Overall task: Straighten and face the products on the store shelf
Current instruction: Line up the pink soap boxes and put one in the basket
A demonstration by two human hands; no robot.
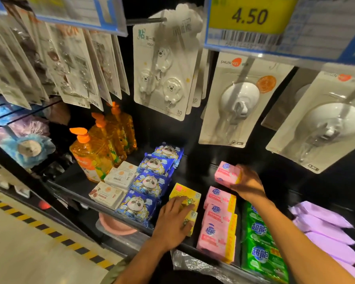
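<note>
My right hand (248, 182) grips a pink soap pack (226, 173) and holds it a little above the back of the row of pink soap packs (218, 226) on the dark shelf (195, 173). My left hand (173, 221) rests flat, fingers straight, on the yellow boxes (186, 194) just left of the pink row. Blue panda-print packs (150, 184) run in a line to the left of the yellow boxes. Green soap packs (260, 255) lie to the right of the pink row.
White wipe packs (116, 185) and orange pump bottles (94, 154) stand at the shelf's left. Purple packs (324, 224) lie at the far right. Hook cards (164, 78) and suction hooks (238, 101) hang above, under a 4.50 price tag (250, 17). A striped floor edge (39, 226) runs lower left.
</note>
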